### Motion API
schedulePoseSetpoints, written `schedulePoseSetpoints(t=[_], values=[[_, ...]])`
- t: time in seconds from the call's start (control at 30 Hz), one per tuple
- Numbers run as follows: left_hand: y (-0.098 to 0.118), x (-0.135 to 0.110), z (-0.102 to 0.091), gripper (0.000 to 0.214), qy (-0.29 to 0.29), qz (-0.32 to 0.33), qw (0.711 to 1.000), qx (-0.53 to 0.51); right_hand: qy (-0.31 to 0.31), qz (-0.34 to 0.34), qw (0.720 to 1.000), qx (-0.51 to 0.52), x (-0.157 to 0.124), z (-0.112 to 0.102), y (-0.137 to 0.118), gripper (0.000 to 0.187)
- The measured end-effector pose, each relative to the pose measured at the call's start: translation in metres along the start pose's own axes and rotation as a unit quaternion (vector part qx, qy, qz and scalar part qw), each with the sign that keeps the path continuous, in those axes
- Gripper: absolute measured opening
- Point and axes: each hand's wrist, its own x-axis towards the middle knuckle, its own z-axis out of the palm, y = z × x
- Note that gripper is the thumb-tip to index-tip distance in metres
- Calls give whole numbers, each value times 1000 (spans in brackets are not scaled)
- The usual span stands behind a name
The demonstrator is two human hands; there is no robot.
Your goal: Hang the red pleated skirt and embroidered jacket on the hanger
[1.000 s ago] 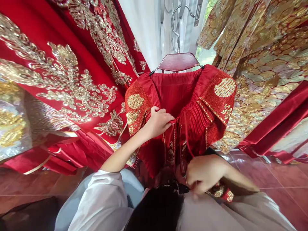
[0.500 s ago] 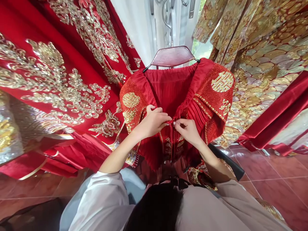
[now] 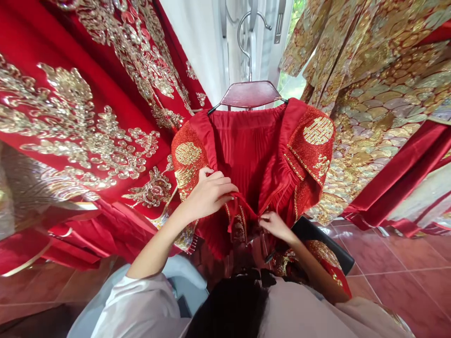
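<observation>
- Already, the red jacket [image 3: 243, 155] hangs on the hanger [image 3: 252, 95].
- Left hand [image 3: 211, 193] and right hand [image 3: 276, 225] pinch the red cord [image 3: 249, 207] stretched between them.
- The jacket's front gapes, its two edges not yet fastened.

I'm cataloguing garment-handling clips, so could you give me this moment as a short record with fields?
Garment: red jacket, gold embroidery, front open
Support: hanger inside its shoulders
Left hand: left hand pinching a red cord at one front edge
Right hand: right hand, fingertips on the cord, lower down
Cord: stretched between both hands
Picture left: beaded red cloth
Picture right: gold scale-patterned garment
Floor: reddish tiles
</observation>
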Motion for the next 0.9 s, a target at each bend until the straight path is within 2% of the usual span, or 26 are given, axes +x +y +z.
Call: schedulePoseSetpoints(t=[0.07, 0.13, 0.17, 0.2, 0.23, 0.3, 0.4, 0.47, 0.53, 0.57, 0.6, 0.67, 0.7, 0.73, 0.77, 0.83, 0.9], values=[[1, 1, -10, 19, 79, -15, 996, -39, 51, -6, 998, -34, -5, -39, -15, 20], [0, 8, -18, 24, 215, -98, 971, -33, 167, -20, 984, -66, -3, -77, -42, 20], [-2, 14, -20, 26, 271, -159, 949, -15, 241, -37, 966, -81, 2, -91, -58, 25], [-5, 21, -19, 29, 304, -223, 926, 6, 317, -67, 941, -100, 10, -100, -74, 29], [-9, 29, -16, 33, 316, -280, 906, 27, 368, -101, 917, -118, 19, -106, -90, 33], [-19, 45, -4, 41, 316, -351, 879, 61, 419, -155, 879, -167, 43, -107, -117, 41], [-38, 58, 11, 34, 352, -353, 864, 75, 440, -180, 850, -228, 77, -102, -133, 48], [-50, 55, 8, 26, 368, -325, 871, 25, 443, -187, 850, -217, 90, -108, -133, 36], [-58, 45, -8, 22, 353, -314, 876, -101, 410, -182, 885, -128, 94, -123, -132, 24], [-61, 40, -21, 19, 336, -317, 867, -184, 384, -168, 906, -59, 93, -134, -133, 20], [-63, 34, -35, 17, 316, -326, 849, -270, 355, -144, 924, 18, 91, -145, -137, 16], [-65, 25, -64, 14, 277, -356, 794, -407, 283, -73, 944, 154, 84, -167, -150, 13], [-66, 22, -78, 13, 259, -371, 775, -442, 247, -33, 949, 191, 81, -177, -158, 16], [-67, 21, -89, 13, 240, -383, 771, -448, 216, 0, 957, 194, 78, -185, -168, 18], [-67, 21, -99, 13, 222, -392, 784, -426, 190, 26, 969, 158, 75, -192, -178, 20], [-70, 24, -112, 14, 205, -401, 841, -299, 178, 57, 982, -5, 72, -202, -195, 17], [-75, 28, -118, 12, 202, -393, 889, -118, 208, 68, 955, -202, 74, -211, -205, 14]])
